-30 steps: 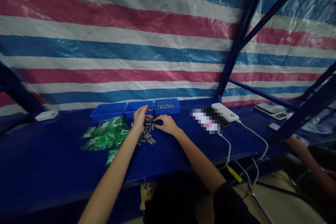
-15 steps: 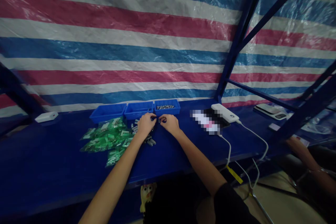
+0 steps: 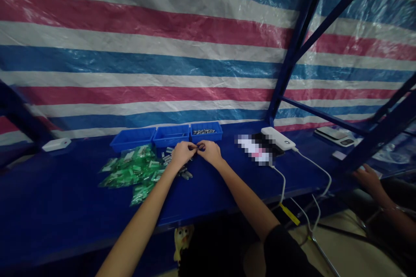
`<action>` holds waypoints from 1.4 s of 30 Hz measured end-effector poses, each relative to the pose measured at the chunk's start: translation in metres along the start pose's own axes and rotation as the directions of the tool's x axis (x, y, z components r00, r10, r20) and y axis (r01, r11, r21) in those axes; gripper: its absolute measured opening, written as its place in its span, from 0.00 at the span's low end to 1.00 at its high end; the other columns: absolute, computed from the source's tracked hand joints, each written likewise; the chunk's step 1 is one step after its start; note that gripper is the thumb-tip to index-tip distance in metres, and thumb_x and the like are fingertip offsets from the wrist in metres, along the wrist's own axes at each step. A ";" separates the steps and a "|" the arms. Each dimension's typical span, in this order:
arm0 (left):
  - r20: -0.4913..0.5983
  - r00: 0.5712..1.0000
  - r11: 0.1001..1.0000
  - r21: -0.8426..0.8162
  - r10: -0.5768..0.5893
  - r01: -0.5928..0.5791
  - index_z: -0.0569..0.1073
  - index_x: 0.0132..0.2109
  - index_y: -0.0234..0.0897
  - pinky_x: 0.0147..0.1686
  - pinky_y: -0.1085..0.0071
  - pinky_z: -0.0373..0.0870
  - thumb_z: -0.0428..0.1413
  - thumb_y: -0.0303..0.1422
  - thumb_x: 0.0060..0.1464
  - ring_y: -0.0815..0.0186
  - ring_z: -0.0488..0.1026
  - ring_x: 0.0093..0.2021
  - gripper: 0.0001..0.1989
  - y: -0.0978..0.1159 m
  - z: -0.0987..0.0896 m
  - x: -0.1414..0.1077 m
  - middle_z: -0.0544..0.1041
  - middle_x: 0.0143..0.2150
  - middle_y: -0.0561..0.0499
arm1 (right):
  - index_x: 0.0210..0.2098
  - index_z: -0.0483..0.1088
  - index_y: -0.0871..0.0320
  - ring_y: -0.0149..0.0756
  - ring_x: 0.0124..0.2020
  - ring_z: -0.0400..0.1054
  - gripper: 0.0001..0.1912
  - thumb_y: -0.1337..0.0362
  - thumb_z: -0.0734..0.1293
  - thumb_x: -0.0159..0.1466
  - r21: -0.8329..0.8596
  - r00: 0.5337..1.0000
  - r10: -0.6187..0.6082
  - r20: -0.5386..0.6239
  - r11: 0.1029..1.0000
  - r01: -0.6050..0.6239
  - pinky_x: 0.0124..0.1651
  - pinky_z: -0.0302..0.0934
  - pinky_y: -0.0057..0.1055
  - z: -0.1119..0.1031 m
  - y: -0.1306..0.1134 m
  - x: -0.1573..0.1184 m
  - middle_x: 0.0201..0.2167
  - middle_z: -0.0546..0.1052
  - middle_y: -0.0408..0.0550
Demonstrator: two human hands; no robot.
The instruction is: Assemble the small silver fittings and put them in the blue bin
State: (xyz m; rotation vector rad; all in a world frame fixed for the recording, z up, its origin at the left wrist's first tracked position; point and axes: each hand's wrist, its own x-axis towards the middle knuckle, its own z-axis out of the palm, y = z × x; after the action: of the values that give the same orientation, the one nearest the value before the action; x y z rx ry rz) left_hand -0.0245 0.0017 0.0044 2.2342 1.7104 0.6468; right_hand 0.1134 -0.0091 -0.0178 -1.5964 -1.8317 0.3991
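Note:
My left hand and my right hand meet fingertip to fingertip above the table, both pinched closed. Whatever small piece sits between them is too small to make out. Beneath and beside my left hand lie several loose metal cylinders, partly covered by the hand and wrist. Just behind my hands stand three blue bins in a row: the right bin holds many small metal parts, the middle bin has a divider-like edge across it, and the left bin shows no contents from here.
Green-tinted plastic bags of parts lie left of my hands. To the right are a phone, a white power bank and white cables. A digital scale and another person's hand are farther right.
My hands have come together; their fingertips, apart before, now touch. The other person's hand at the right has shifted slightly.

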 end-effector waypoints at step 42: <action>-0.114 0.887 0.403 -0.911 -0.447 0.086 0.74 0.36 0.29 0.16 0.79 0.58 0.61 0.38 0.40 0.70 0.73 0.22 0.17 -0.011 -0.006 0.014 0.78 0.32 0.45 | 0.39 0.74 0.55 0.30 0.31 0.69 0.18 0.54 0.69 0.51 0.306 0.967 -0.203 0.156 0.940 0.148 0.35 0.61 0.26 0.012 0.004 0.001 0.32 0.77 0.44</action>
State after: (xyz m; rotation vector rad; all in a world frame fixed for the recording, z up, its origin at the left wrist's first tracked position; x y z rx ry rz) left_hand -0.0340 0.0174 0.0071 1.0661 1.2731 1.4928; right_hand 0.1079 -0.0047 -0.0287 -1.2166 -1.9308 0.7207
